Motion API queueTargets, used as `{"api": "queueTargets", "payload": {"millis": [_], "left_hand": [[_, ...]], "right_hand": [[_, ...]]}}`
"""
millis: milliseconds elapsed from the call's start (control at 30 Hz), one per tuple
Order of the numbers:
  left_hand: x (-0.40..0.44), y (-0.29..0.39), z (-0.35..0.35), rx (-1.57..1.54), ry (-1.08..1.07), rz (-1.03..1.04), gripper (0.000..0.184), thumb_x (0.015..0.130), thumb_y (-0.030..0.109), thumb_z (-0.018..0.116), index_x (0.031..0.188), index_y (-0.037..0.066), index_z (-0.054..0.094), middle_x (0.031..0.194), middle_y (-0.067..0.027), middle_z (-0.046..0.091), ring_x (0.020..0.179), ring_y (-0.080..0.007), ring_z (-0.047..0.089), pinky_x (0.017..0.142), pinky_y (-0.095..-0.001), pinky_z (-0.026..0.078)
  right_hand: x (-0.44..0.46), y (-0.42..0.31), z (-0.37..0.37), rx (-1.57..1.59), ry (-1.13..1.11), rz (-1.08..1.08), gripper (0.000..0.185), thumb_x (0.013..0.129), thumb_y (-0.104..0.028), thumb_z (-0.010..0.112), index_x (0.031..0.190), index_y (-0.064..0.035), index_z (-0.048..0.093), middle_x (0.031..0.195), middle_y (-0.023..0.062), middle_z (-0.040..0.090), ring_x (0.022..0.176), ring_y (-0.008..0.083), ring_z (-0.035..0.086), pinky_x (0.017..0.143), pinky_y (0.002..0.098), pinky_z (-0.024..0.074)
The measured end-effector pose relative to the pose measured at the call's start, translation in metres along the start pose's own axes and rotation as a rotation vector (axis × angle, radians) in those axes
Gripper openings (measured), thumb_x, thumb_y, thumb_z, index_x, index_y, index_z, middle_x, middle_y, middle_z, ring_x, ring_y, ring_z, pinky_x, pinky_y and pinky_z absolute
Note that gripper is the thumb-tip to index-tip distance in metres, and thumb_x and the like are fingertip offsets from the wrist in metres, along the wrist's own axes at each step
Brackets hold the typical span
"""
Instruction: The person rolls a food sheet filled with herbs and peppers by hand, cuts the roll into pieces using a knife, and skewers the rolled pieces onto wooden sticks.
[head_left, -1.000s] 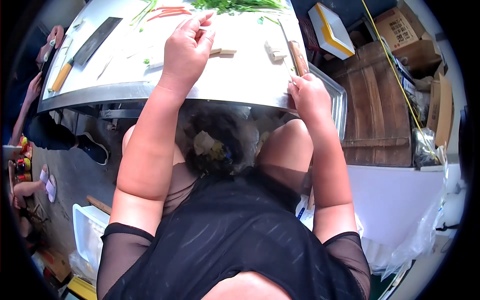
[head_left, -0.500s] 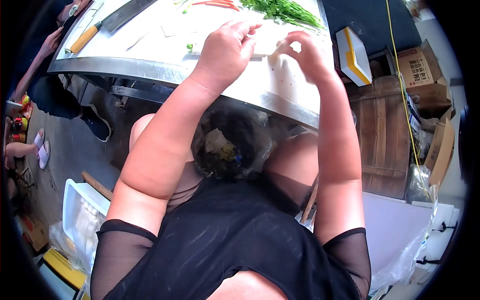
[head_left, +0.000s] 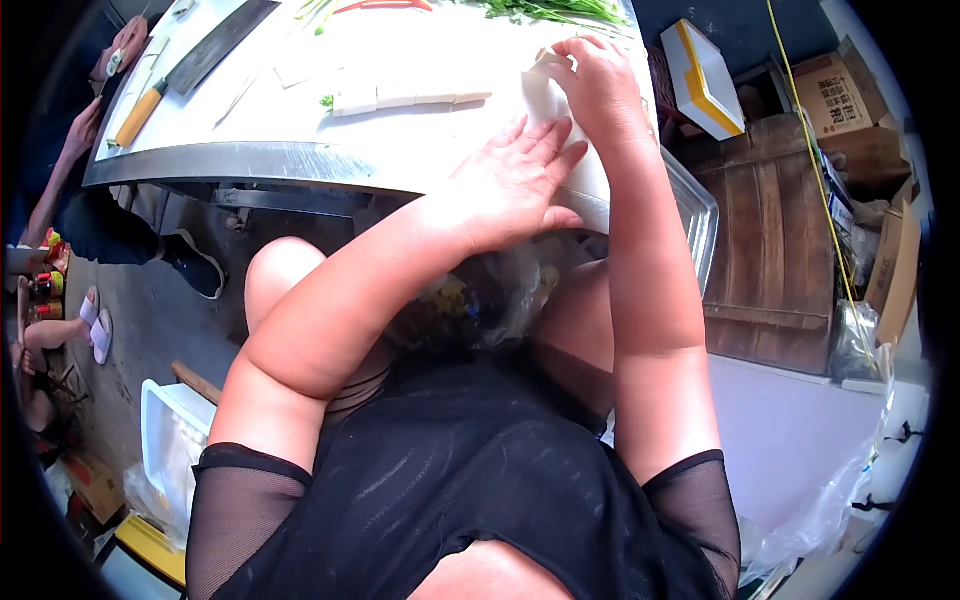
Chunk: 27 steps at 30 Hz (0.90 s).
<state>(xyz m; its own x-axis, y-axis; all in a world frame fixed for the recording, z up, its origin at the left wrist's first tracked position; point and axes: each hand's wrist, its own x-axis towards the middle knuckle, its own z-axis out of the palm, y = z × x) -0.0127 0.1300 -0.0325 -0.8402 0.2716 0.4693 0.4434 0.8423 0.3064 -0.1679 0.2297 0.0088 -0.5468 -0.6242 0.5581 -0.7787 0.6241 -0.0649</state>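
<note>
My left hand (head_left: 515,185) lies palm down near the front edge of the white tabletop (head_left: 270,125), fingers spread, holding nothing I can see. Above it, my right hand (head_left: 605,85) is closed in a pinch, with a small pale piece (head_left: 546,56) showing at its fingertips; its kind is unclear. To the left of the hands lies a row of white rolls (head_left: 410,97), a bit of green leaf (head_left: 327,102) at its left end. Farther back are a bunch of green herbs (head_left: 560,10) and red pepper strips (head_left: 385,5).
A cleaver (head_left: 215,50) with a wooden handle lies on the left part of the table. Another person's hand (head_left: 82,130) is beside that edge. Below the table sits a bag-lined bin (head_left: 470,295). A white-and-yellow box (head_left: 700,80) stands at the right.
My left hand has come down toward the table's front edge and opened flat, uncovering the row of white rolls. My right hand has moved slightly up, its fingers still pinched.
</note>
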Motion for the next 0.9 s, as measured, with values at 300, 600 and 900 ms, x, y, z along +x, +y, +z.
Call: {"api": "queueTargets", "payload": {"millis": [300, 600, 900], "left_hand": [[-0.015, -0.019, -0.063, -0.724, -0.33, 0.08, 0.026, 0.089, 0.016, 0.07, 0.113, 0.006, 0.07, 0.105, -0.0133, 0.07, 0.102, -0.0211, 0.065, 0.091, -0.034, 0.051], [0.004, -0.044, -0.047, -0.309, 0.185, -0.281, 0.024, 0.094, 0.017, 0.062, 0.114, 0.005, 0.07, 0.087, -0.0121, 0.071, 0.073, -0.019, 0.067, 0.068, -0.0299, 0.053], [0.0, -0.035, -0.047, -0.175, -0.127, -0.137, 0.022, 0.092, 0.022, 0.061, 0.107, 0.007, 0.068, 0.093, -0.0152, 0.064, 0.089, -0.0338, 0.063, 0.078, -0.0398, 0.051]], "right_hand": [[-0.024, -0.028, -0.01, 0.026, -0.114, -0.065, 0.01, 0.079, -0.015, 0.069, 0.085, -0.0091, 0.073, 0.089, 0.0108, 0.071, 0.092, 0.0285, 0.066, 0.083, 0.0403, 0.0526], [-0.075, -0.05, -0.042, 0.178, -0.032, -0.183, 0.009, 0.077, -0.009, 0.07, 0.086, -0.0091, 0.07, 0.098, 0.0043, 0.071, 0.098, 0.0245, 0.065, 0.088, 0.038, 0.0501], [-0.082, -0.053, -0.053, 0.433, -0.025, -0.092, 0.012, 0.08, -0.005, 0.068, 0.091, -0.0099, 0.07, 0.096, 0.0039, 0.07, 0.094, 0.0264, 0.064, 0.082, 0.0379, 0.0508]]}}
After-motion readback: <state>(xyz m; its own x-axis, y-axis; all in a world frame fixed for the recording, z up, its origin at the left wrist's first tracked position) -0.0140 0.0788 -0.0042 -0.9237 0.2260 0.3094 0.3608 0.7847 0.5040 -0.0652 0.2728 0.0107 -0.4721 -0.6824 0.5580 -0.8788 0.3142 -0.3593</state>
